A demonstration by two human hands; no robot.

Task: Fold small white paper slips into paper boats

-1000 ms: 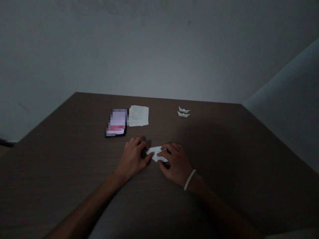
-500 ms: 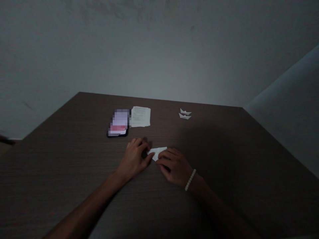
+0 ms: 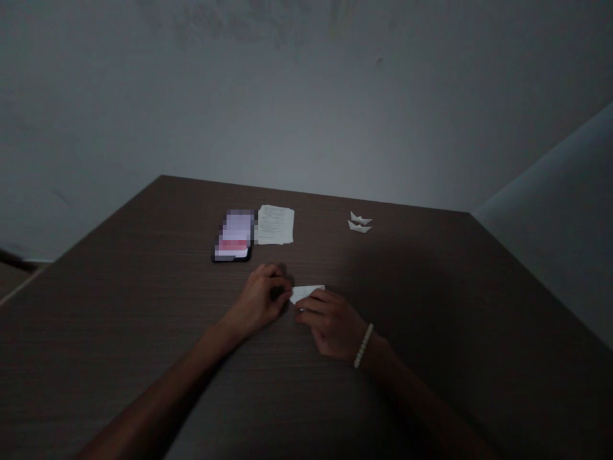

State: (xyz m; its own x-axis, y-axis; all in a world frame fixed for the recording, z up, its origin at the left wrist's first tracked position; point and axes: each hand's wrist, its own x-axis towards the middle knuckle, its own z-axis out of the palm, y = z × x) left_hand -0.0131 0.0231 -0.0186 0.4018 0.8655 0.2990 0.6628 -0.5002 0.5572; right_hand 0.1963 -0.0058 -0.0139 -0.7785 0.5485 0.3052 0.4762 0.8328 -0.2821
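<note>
Head view, right hand pinching folded white paper, left hand curled against it, printed sheet illegible

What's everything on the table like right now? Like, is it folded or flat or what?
Left hand, curled, at the paper's left tip
Right hand, fingers at the paper's lower edge
Folded white paper, narrow, pointed, lying flat
Phone, lying flat, screen blurred
Printed paper sheets, flat, beside the phone
Two paper boats, folded, near the far edge
</note>
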